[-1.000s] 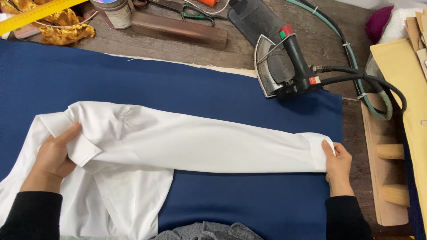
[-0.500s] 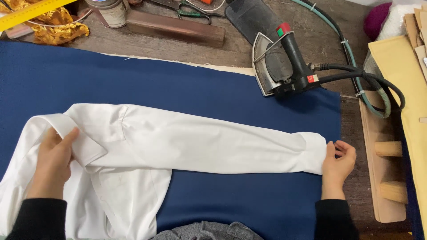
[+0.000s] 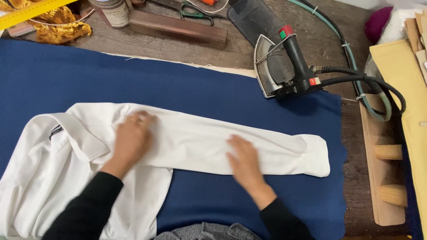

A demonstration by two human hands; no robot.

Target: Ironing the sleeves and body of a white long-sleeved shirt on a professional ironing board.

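Seen from above, a white shirt [image 3: 191, 142] lies on a navy blue cloth [image 3: 133, 80] covering a wooden workbench [image 3: 240, 49], its long sleeve stretched toward the cloth's right edge. The left hand [image 3: 132, 138] rests flat and open on the sleeve near the collar; the right hand [image 3: 243, 161] lies flat and open on the sleeve's middle. Neither grips anything. An iron [image 3: 284, 66] stands tipped up at the cloth's far right corner.
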